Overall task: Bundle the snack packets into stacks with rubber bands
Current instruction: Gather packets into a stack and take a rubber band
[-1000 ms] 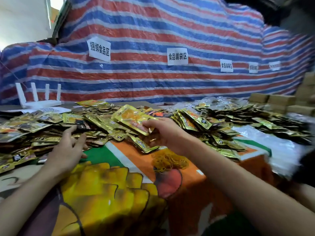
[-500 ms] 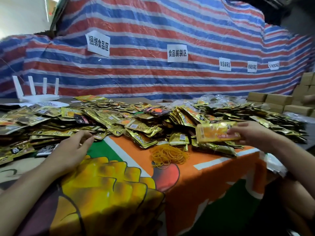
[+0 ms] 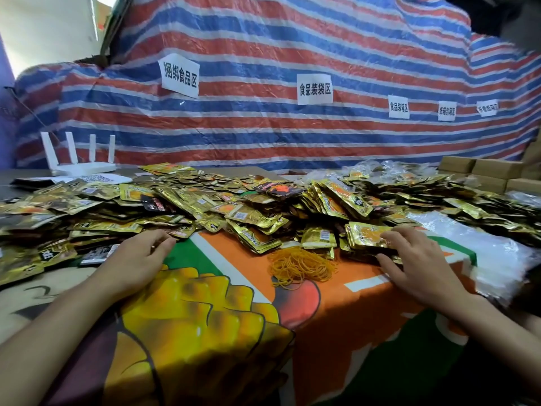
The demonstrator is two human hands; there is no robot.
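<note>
Snack packets (image 3: 205, 206) cover a printed cloth (image 3: 351, 306) before a striped tarpaulin (image 3: 263, 136).

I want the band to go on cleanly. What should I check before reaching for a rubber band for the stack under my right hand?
1. Stack held: the right hand grips the stack of gold packets on the tablecloth: ok.
2. Rubber bands close by: a loose heap lies between the hands: ok.
3. Band already in a hand: none seen in either: not ok.
4. Left hand free: its fingers rest at the edge of the loose packet pile and seem to hold nothing: ok.
5. Stack edges squared: partly hidden by the right hand: cannot tell.
</note>
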